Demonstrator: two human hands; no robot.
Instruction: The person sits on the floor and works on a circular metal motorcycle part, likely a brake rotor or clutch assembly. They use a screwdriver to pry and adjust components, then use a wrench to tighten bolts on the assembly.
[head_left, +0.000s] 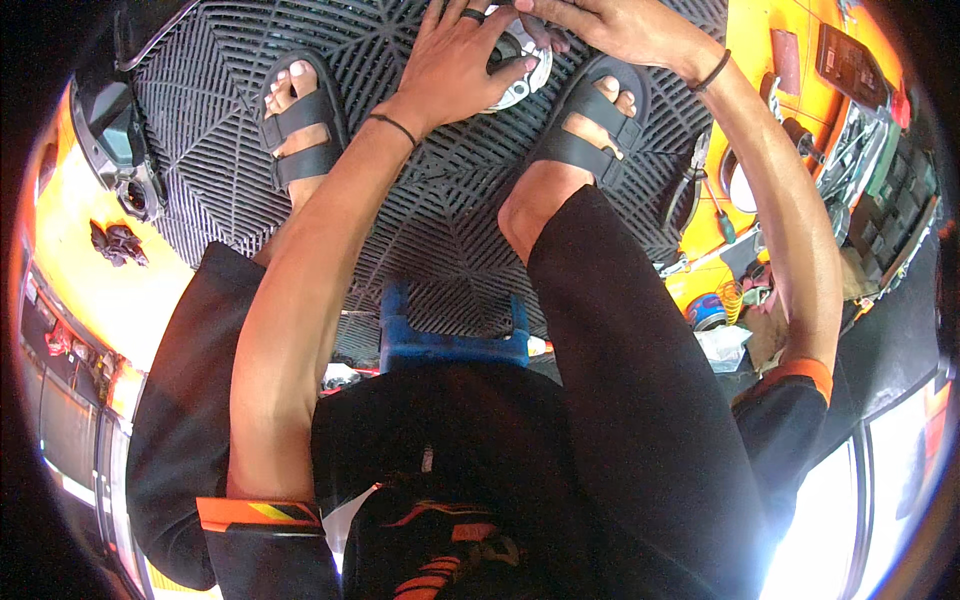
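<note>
Between my feet, a round silver-white metal part with holes rests on the black ribbed mat. My left hand is closed against its left side, the thumb lying across it and the other fingers reaching toward the picture's top edge. From the right comes my right hand, bent over the far side of the same part, its fingers closed there. Something dark, perhaps a rag or soiled fingertips, shows beneath those fingers; I cannot make it out. The top edge cuts off part of both hands.
Black sandals flank the metal part. Along the orange floor at right lie pliers, a screwdriver, a blue can, a clear plastic bag and a dark case. A crumpled dark item and a black plastic assembly are at left.
</note>
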